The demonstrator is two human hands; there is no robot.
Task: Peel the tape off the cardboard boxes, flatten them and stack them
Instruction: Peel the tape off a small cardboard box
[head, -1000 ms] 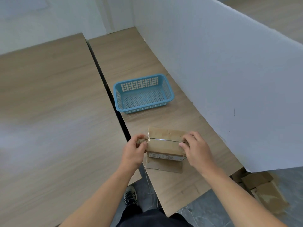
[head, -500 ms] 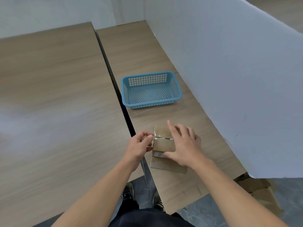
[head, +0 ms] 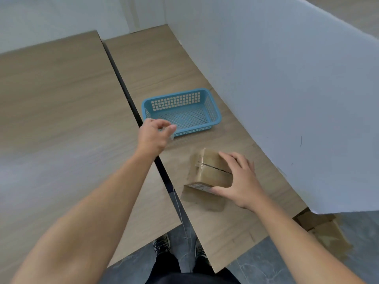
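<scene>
A small brown cardboard box point(head: 207, 171) stands on the right-hand table, on top of a flat piece of cardboard point(head: 203, 199). A slit shows along its top seam. My right hand point(head: 239, 179) grips the box from the right, thumb on the near side and fingers over the top. My left hand point(head: 154, 135) is raised near the front left corner of the blue basket point(head: 215, 111), fingers pinched on a strip of clear tape point(head: 167, 130) that is hard to make out.
A white partition wall point(head: 287, 99) runs along the right side of the table. A dark gap point(head: 131, 103) separates the two wooden tables. More cardboard boxes point(head: 326, 232) lie on the floor at the lower right. My shoes point(head: 164, 247) show below the table edge.
My left hand has pulled away from the box's left end and moved up toward the basket with the tape. My right hand shifted to the box's right side.
</scene>
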